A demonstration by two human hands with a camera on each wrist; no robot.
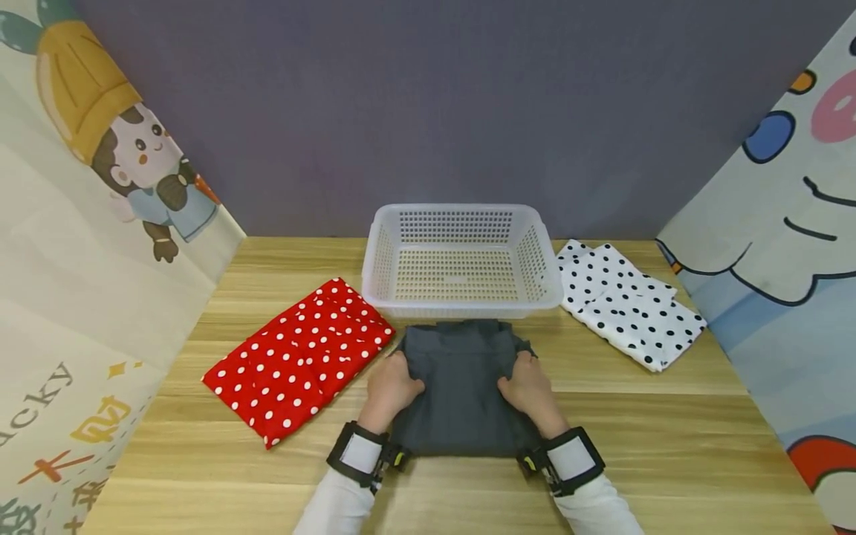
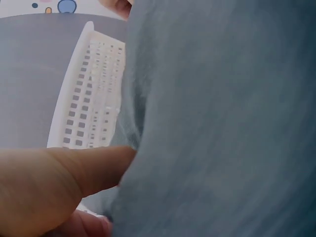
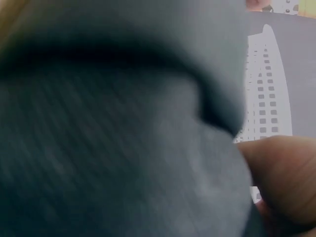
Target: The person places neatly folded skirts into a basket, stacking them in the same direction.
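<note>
A dark grey cloth, folded into a rough rectangle, is held up between both hands in the middle of the head view. My left hand pinches its left edge, the thumb lying on the near face. On the opposite edge my right hand pinches it in the same way. In the left wrist view the cloth fills most of the picture beside the left thumb. The right wrist view shows a dark fold across the blurred cloth, with the right thumb at its edge.
Just beyond the cloth stands a white perforated plastic basket. A red cloth with white dots lies folded on the left of the wooden table. To the right lies a folded white cloth with black dots. A grey panel rises behind.
</note>
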